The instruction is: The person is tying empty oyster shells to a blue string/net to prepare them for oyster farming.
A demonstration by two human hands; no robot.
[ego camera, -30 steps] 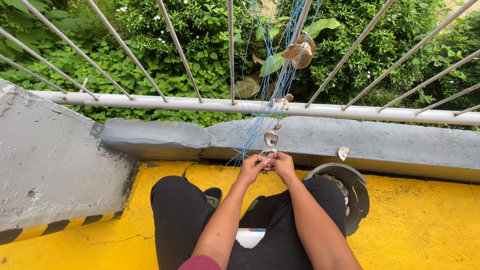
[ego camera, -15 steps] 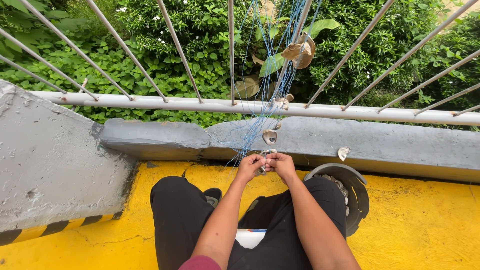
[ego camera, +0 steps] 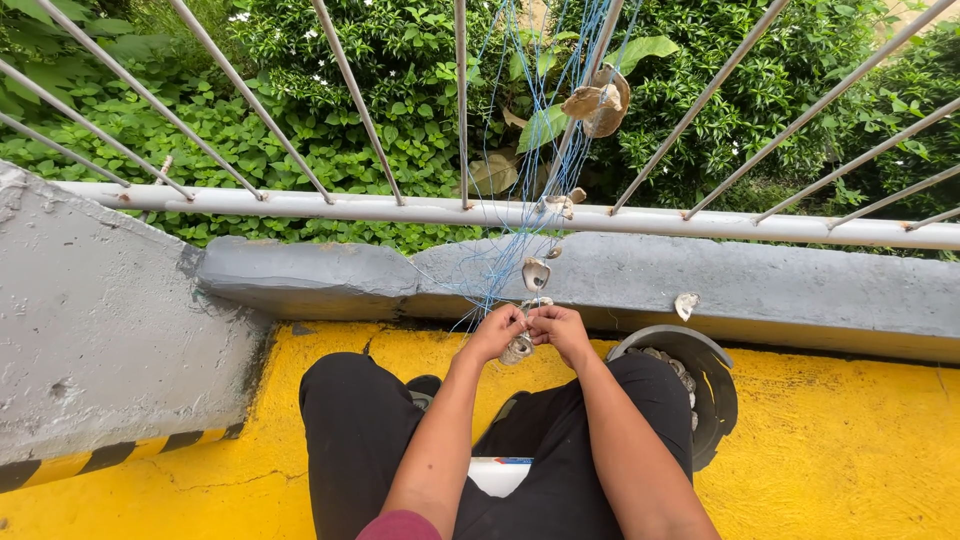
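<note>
shell [ego camera: 518, 348] sits in the middle of the frame, a little below centre, pinched between both hands. it looks like a small flat oyster shell, pale and shiny on one side. my guess is it is light, hard and stiff, but thin at the rim, so it could chip or crack if squeezed too hard. the rim may also be sharp on the fingers. the best place to hold it seems to be the thicker part, with fingertips on both flat faces, not on the thin rim.

left hand [ego camera: 498, 332] is curled narrow, fingertips closed on the shell from the left side. right hand [ego camera: 560, 327] is curled narrow too, right beside it and touching, pinching at the shell and the blue string [ego camera: 520, 150]. i cannot tell just which fingers hold the string.

the blue string is thin and soft. many strands run from the hands up to the top middle of the frame, over the white railing [ego camera: 300, 205]. it looks easy to tangle and slippery to pinch, so small tight grips should work best.

more shells hang on the string: one small shell [ego camera: 536, 272] just above the hands, and a big brown shell [ego camera: 597, 100] near the top. a round grey bucket [ego camera: 716, 372] with more shells stands at the right of the knees, on the yellow floor [ego camera: 850, 450].
</note>
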